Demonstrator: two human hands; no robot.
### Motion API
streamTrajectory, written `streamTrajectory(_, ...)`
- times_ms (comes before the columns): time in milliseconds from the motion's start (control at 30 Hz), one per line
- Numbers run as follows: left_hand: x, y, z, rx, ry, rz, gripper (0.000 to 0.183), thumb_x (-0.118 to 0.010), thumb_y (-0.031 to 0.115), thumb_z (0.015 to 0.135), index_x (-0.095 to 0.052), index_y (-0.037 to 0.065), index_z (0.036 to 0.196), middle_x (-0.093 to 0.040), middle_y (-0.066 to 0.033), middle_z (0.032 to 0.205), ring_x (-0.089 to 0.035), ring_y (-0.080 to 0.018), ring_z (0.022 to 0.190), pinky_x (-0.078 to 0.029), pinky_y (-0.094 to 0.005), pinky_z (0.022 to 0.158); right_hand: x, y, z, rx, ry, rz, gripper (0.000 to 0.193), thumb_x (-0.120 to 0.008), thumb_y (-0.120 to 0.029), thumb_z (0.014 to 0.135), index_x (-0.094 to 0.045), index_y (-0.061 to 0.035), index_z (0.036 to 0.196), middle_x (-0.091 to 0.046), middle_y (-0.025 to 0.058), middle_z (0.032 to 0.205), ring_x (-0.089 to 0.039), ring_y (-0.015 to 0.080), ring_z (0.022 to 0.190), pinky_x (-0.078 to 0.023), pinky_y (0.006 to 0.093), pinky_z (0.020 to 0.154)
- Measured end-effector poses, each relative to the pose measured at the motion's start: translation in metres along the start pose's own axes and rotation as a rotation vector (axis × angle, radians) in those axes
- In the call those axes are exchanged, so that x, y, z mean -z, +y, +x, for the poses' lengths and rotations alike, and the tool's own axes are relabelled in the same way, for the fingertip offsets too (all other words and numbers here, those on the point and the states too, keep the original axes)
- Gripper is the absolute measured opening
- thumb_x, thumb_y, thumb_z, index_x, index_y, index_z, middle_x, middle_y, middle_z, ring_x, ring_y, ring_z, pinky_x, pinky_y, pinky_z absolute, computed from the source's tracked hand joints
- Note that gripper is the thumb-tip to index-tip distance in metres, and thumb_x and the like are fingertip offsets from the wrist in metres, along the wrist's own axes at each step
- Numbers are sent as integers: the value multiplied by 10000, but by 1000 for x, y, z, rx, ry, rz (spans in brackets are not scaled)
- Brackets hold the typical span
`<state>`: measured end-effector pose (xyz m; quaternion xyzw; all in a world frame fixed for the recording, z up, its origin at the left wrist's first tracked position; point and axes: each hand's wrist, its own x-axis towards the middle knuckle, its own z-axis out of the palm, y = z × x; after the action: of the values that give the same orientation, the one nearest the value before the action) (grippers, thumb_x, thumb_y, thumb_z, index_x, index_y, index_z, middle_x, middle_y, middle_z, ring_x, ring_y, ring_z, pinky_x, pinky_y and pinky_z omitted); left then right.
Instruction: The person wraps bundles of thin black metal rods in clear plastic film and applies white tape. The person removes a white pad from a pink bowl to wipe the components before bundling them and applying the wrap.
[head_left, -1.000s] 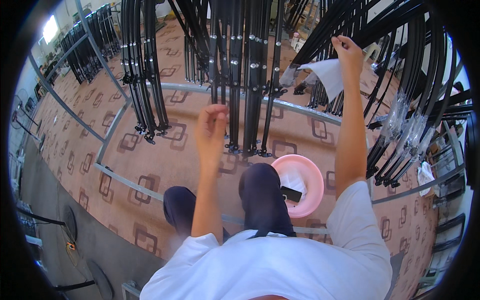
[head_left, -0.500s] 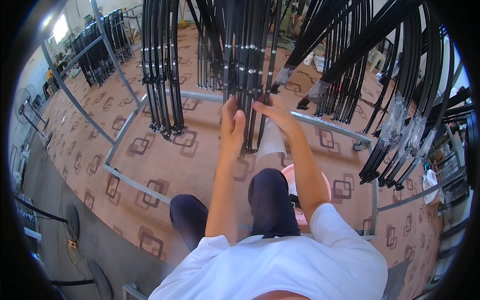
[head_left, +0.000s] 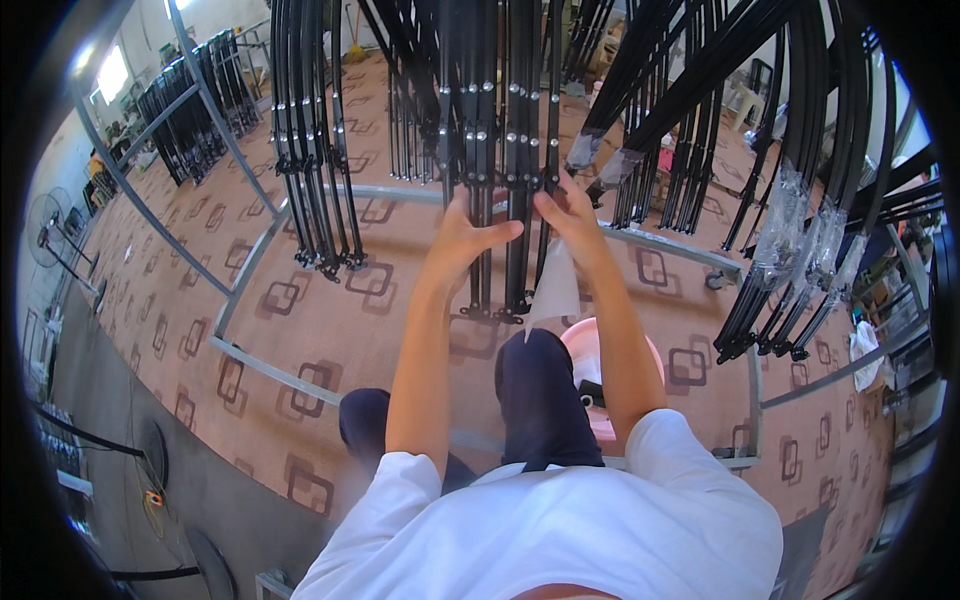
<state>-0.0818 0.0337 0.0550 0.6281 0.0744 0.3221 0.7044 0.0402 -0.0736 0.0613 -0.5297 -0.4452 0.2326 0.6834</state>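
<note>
A cluster of black metal rods (head_left: 482, 265) with silver rivets and small end fittings hangs upright before me. My left hand (head_left: 468, 238) is at its left side, thumb stretched across the front of the rods and fingers spread, their tips partly hidden by the rods. At the right side of the cluster is my right hand (head_left: 572, 220), its thumb pointing toward the rods and its fingers bent. A translucent plastic sleeve (head_left: 556, 295) hangs down from under the right hand, apparently pinched there, reaching toward my right knee.
More black rods hang at the left (head_left: 318, 215); bundles at the right have clear plastic wrapped ends (head_left: 790, 245). A grey metal frame (head_left: 275, 372) surrounds the patterned carpet. A pink basin (head_left: 648, 352) sits by my right knee. A fan (head_left: 48, 230) stands far left.
My hands have moved apart, the left thumb swinging out to the right across the rods. The clustered rods have spread slightly, and the plastic sleeve now hangs more steeply.
</note>
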Motion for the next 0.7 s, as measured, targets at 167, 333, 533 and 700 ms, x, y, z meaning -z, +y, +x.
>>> streamTrajectory(167,-6,-6,9,79,-67,-126,370,-600,15,671,-504,-19,1027,-576,-76,906,-557,-135,779,-458,-258,686,9,-8,-5,-13,21,5,506,-618,-272,759,-398,-28,1145,-520,0,799,-463,54,655,-356,189,528)
streamTrajectory(333,-10,-7,9,139,-106,-265,280,-593,20,669,-549,-35,940,-592,-92,875,-566,-166,784,-440,-277,746,23,-3,-3,-92,5,-65,363,-629,-296,740,-549,-33,977,-498,-35,686,-427,43,583,-295,191,454)
streamTrajectory(533,-8,-4,9,170,-71,-235,292,-660,95,680,-536,-7,924,-585,-76,812,-575,-175,732,-472,-297,674,21,-13,-6,-18,51,-106,287,-656,-232,726,-580,-24,907,-547,-13,781,-478,55,709,-387,197,621)
streamTrajectory(700,-12,-1,6,182,-59,-209,267,-666,100,691,-565,9,920,-580,-33,833,-543,-114,724,-437,-255,665,16,-33,-5,-75,-71,-137,310,-644,-200,737,-557,-10,966,-560,6,837,-492,68,743,-402,206,650)
